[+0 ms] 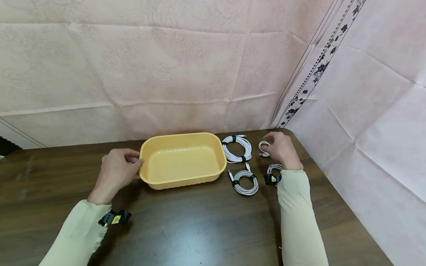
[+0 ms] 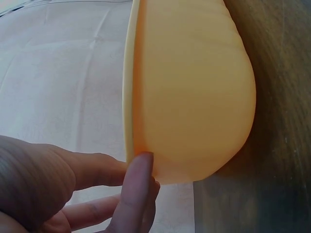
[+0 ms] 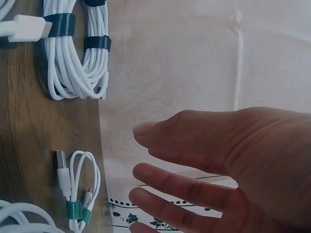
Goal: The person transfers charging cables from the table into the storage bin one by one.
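My left hand (image 1: 116, 170) pinches the left end of a yellow plastic basin (image 1: 186, 162) between thumb and fingers; the left wrist view shows its rim (image 2: 129, 97) there. Over the table's right side, my right hand (image 1: 281, 147) hovers close to a small white USB cable (image 3: 64, 182), looped and held by a green tie. In the right wrist view its thumb and fingers are spread apart and hold nothing. A larger coiled white cable (image 1: 249, 149) with black ties lies right of the basin, and a grey-white coiled cable (image 1: 245, 192) lies nearer me.
Another coiled cable (image 1: 270, 169) lies under my right wrist, partly hidden by it. A pale patterned cloth (image 1: 166, 74) hangs behind the wooden table (image 1: 186, 221) and along its right side. The table's right edge runs close to my right forearm.
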Motion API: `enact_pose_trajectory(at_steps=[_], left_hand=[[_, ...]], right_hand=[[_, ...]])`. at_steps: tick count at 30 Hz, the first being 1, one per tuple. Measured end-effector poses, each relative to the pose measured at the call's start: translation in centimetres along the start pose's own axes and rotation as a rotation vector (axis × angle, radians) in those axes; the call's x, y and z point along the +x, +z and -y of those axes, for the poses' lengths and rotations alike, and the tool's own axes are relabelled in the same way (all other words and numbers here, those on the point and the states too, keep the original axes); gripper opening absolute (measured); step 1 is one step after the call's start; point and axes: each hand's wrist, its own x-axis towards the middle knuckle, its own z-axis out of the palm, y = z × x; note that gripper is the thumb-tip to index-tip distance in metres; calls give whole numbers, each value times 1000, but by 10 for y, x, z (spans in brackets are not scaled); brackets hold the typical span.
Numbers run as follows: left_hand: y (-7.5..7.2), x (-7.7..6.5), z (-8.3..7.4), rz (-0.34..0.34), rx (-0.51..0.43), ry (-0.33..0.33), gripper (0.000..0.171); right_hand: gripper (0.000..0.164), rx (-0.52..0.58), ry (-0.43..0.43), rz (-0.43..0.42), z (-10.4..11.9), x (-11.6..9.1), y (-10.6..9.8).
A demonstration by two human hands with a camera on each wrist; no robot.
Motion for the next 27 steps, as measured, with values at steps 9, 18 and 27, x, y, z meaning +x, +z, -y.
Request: enact_pose_trajectory(at_steps=[9, 18, 27], left_hand=[[0, 0, -1, -4, 3, -8, 38], [4, 2, 0, -12, 1, -8, 37], [5, 2, 1, -21, -1, -10, 39]], right_hand=[[41, -46, -18, 27, -5, 1, 2], [38, -58, -50, 14, -11, 3, 4], [39, -61, -23, 16, -12, 3, 5]])
